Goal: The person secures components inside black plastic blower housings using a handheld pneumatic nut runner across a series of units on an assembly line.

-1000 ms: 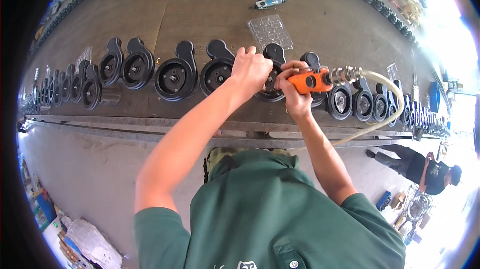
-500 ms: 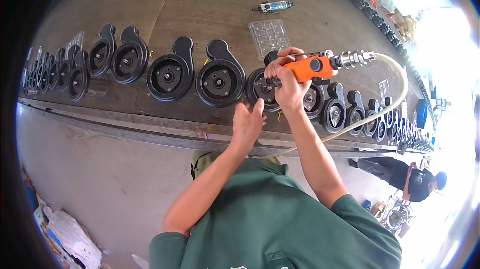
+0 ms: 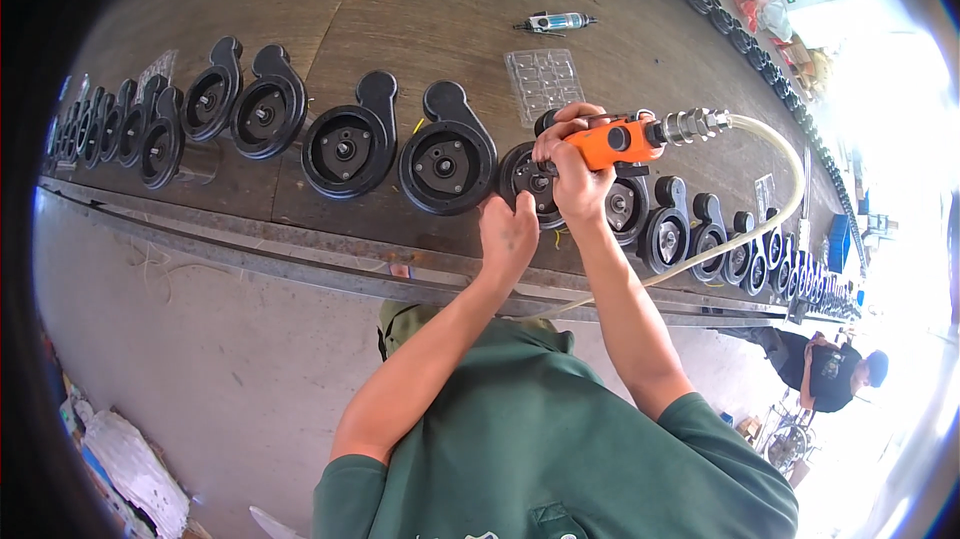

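My right hand is wrapped round an orange air screwdriver, which lies sideways with its hose end to the right. Its working end is mostly hidden by my fingers, over a black round housing with screws inside. At the near rim of that housing, my left hand is closed with thumb and fingers against the edge. Just left stands another black housing with a raised arm and a dark inner plate. To the right, partly behind my right wrist, is a further housing.
More black housings line the table's near edge on both sides. A clear plastic tray and a silver-blue air tool lie beyond my hands. A pale hose loops right. Another person is at far right.
My left hand has moved up to the housing's near rim, and its fingers have drawn together. The right hand still holds the orange screwdriver in nearly the same place. The view has shifted slightly.
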The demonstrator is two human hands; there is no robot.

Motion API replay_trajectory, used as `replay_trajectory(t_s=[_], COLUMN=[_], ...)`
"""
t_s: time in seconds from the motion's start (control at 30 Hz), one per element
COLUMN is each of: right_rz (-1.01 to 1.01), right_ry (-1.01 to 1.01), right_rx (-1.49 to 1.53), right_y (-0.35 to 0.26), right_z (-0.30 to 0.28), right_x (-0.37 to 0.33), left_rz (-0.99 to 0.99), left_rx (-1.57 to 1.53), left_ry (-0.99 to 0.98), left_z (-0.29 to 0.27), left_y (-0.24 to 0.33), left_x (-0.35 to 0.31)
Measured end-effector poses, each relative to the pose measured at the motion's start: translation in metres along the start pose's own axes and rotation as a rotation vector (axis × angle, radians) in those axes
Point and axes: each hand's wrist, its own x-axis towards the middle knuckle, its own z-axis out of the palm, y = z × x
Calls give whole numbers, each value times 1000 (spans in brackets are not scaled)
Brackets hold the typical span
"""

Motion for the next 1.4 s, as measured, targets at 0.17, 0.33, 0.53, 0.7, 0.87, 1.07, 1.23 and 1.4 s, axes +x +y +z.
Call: replay_trajectory(t_s=[0.17,0.33,0.53,0.7,0.87,1.07,1.23,1.4], right_rz=[33,62,19,20,-40,-7,-110,-84], right_ry=[-34,-103,-103,-104,-66,67,64,140], right_rx=[93,-82,-145,-68,-66,-107,-173,-98], right_y=[1,2,8,13,10,-3,-11,-19], right_z=[2,2,3,1,1,16,8,-22], right_x=[-1,-3,-3,-2,-2,2,2,4], left_rz=[1,68,78,104,118,75,135,6], left_rx=[40,41,138,168,147,90,206,36], left_ry=[-47,5,70,120,81,12,15,-40], left_z=[-2,1,5,6,-1,-2,-4,-2], left_y=[0,-2,-2,4,9,4,5,1], left_x=[2,0,0,-3,-4,-3,-1,-2])
